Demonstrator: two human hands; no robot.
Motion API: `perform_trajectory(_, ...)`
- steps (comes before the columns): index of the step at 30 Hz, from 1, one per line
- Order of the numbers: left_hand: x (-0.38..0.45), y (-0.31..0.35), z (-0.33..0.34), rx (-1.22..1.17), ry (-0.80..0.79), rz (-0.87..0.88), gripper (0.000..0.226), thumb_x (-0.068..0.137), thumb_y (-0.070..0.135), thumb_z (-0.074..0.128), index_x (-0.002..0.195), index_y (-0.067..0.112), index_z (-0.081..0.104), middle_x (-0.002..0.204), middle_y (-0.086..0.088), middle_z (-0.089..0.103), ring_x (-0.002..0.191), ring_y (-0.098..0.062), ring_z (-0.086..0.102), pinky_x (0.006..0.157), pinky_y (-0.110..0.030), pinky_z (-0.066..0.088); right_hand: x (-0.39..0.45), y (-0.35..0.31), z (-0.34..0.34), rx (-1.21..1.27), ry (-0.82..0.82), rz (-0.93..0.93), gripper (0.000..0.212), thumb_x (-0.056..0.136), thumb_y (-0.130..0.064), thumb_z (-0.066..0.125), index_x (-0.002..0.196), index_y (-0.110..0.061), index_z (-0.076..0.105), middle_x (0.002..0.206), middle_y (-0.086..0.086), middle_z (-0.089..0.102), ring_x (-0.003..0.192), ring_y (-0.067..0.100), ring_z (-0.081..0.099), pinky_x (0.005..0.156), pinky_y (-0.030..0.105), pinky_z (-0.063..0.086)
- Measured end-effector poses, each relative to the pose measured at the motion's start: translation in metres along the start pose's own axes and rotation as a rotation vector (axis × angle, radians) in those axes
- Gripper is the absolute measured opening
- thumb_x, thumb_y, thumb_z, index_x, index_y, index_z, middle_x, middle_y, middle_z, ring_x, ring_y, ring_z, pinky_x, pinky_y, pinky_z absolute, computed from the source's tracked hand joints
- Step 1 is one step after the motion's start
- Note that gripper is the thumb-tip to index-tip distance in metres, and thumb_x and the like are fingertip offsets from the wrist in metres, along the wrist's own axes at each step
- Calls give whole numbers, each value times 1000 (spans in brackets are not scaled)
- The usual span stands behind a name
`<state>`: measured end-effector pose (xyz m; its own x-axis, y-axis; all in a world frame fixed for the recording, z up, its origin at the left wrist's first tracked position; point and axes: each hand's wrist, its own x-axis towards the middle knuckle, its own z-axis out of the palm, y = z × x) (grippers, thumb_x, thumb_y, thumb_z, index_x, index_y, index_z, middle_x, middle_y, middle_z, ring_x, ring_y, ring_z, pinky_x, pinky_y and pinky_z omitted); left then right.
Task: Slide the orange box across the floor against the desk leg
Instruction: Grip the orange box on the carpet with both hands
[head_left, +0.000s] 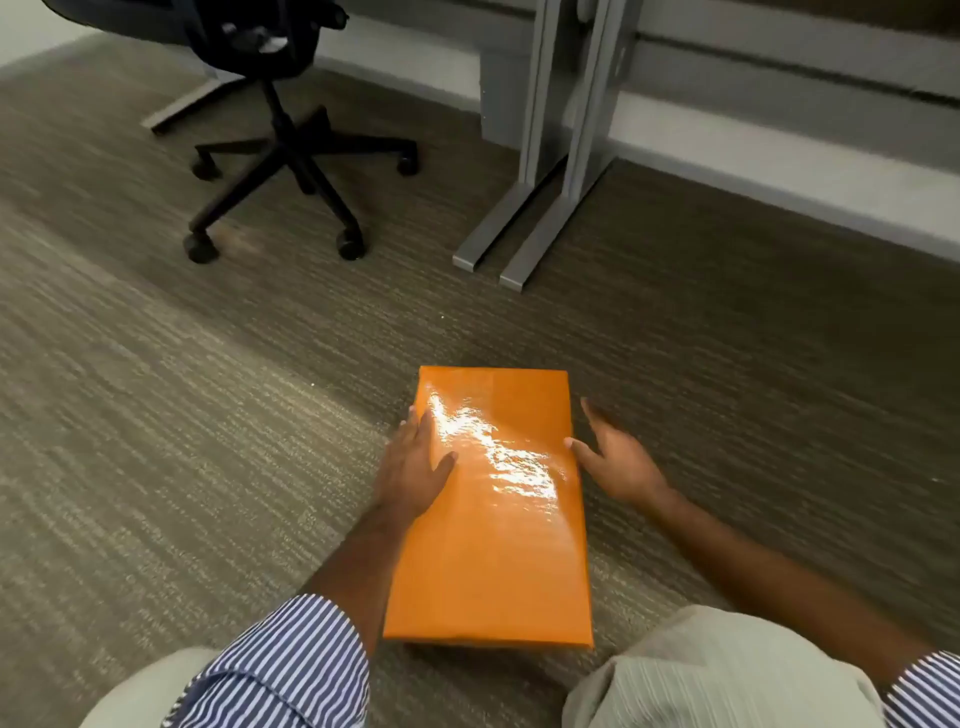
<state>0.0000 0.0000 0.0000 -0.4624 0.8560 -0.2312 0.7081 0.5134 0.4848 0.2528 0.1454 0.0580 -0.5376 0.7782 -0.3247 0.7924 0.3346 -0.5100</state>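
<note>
A long, glossy orange box (493, 525) lies flat on the carpet between my knees, its short end pointing away from me. My left hand (415, 467) presses against the box's left side, thumb lying on its top. My right hand (615, 457) is at the right edge with fingers spread, the thumb touching the box. Two grey metal desk legs (566, 130) with flat feet (511, 244) stand on the carpet beyond the box, well apart from it.
A black wheeled office chair (280, 156) stands at the far left. Another grey desk foot (182, 106) lies behind it. A pale wall base (779, 171) runs along the back right. Grey-brown carpet (208, 415) lies between the box and the desk feet.
</note>
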Motion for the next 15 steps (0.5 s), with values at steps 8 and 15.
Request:
perform_trajectory(8,-8,-15,10,-385,-60,-408,100,86,67,56,159,27,2,156,-13,42,136,-39,47,108,-54,43,-11,5,40,222,-169,137,78,95,-51,57,157,-20,20,147,8,51,125,30,56,103,41,45)
perform_trajectory(15,19,-9,12,-483,0,-389,95,68,65,71,149,34,32,136,-4,61,114,-32,64,95,-49,54,0,16,53,425,-15,212,77,80,-48,70,146,-38,32,119,-5,66,95,19,66,86,39,55)
